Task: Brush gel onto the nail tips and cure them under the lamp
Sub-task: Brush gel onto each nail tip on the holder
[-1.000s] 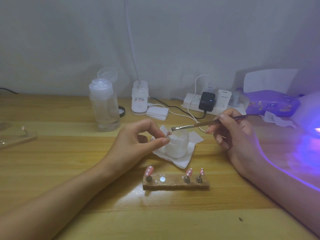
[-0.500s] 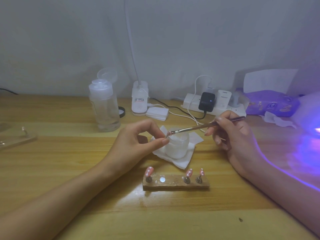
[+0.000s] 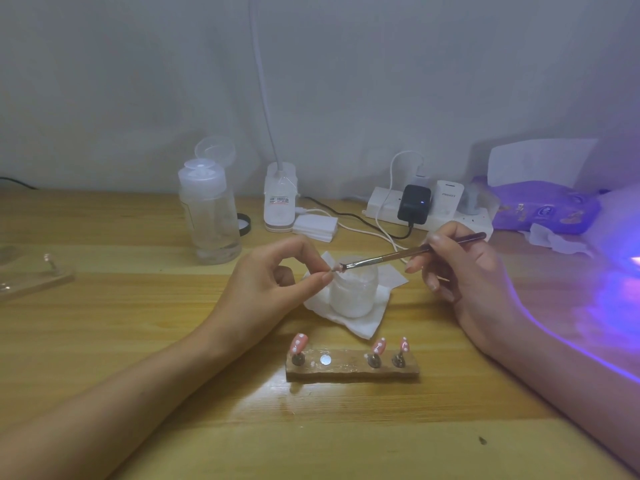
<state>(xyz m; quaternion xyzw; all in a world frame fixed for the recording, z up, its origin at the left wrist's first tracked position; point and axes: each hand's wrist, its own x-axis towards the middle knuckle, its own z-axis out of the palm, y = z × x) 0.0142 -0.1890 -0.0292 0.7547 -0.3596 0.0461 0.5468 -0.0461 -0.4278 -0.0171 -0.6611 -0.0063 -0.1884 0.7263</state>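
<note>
Left hand (image 3: 270, 285): thumb and forefinger pinch nail tip (image 3: 335, 269) above jar (image 3: 353, 296). Right hand (image 3: 464, 271): fingers curled round brush (image 3: 398, 255), bristles touching pinched tip. Jar on tissue (image 3: 363, 323), middle of desk (image 3: 138, 341). Holder (image 3: 353, 370) nearer viewer, three pink tips (image 3: 299, 342) upright on it. Lamp (image 3: 620, 223) glowing violet, far right. Desk rear: bottle (image 3: 211, 216), power strip (image 3: 381, 202).

Wooden table (image 3: 138, 341), clear bottle (image 3: 211, 216) left of centre, white lamp base (image 3: 280, 206) and stacked white pads (image 3: 315, 225) beside it, power strip (image 3: 377, 204) right of those, purple pack (image 3: 547, 211) far right, white tissue (image 3: 363, 323) at centre, wooden holder (image 3: 349, 370) below it, clear stand (image 3: 31, 271) at left edge
</note>
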